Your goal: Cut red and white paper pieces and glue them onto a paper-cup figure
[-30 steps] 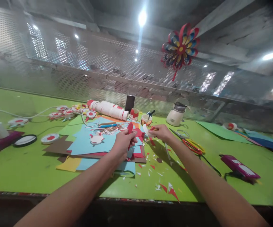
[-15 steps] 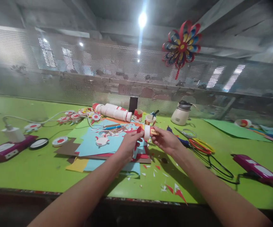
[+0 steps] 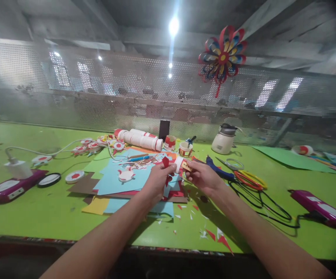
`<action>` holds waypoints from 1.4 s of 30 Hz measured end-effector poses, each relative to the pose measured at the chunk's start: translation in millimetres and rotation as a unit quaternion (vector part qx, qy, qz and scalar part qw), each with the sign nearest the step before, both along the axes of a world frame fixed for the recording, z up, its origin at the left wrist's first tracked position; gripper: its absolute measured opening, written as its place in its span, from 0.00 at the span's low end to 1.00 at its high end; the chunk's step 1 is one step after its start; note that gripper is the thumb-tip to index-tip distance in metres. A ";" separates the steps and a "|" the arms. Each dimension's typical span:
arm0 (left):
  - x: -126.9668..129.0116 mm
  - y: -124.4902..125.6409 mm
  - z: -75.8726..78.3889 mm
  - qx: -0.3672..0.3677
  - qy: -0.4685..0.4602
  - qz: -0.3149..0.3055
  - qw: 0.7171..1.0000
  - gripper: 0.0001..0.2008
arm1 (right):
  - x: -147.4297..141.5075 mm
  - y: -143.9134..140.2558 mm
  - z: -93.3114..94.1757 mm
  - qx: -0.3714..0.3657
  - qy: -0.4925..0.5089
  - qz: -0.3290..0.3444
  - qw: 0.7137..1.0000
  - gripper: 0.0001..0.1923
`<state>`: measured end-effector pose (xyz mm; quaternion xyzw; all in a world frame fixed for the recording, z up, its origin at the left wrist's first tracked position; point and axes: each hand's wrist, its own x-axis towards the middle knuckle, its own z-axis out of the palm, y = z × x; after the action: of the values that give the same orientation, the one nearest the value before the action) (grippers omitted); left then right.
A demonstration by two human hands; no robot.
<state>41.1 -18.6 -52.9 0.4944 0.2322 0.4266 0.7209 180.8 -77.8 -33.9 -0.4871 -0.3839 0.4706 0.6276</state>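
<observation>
Over the paper stack, both hands hold a small cut-down paper cup with a white side and a yellowish printed part. My left hand is closed at its left end, where pointed red paper pieces stick out. On the other end, my right hand pinches the printed part between thumb and fingers. How the red pieces join the cup is hidden by the fingers. A white cup-bottom disc with red points lies on the blue paper left of my hands.
Behind stand stacked paper cups, a cup with a handle in it and a pale jug. A blue glue gun, scissors and cables lie right. Paper scraps litter the front; power strips flank both sides.
The cup piece has tilted in my fingers, and the red paper at its left end now stands more upright. Both hands keep their hold. The view has shifted slightly.
</observation>
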 end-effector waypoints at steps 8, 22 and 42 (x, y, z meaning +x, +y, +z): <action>-3.0 -2.3 7.1 0.021 0.012 -0.021 0.999 0.11 | 4.4 -6.3 -3.7 -0.014 0.042 0.017 0.999 0.07; -1.0 3.5 7.0 0.066 0.084 0.086 0.990 0.18 | 44.7 -44.5 33.2 -0.009 -0.113 -0.100 0.989 0.11; -2.0 14.6 0.5 0.039 0.029 0.130 0.990 0.16 | 193.4 -54.2 55.3 -0.186 -0.537 -0.163 0.807 0.06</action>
<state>39.1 -4.0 -52.3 0.5001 0.2983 0.5112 0.6321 374.2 -131.9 21.4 -0.8248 -0.4796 0.0869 0.2867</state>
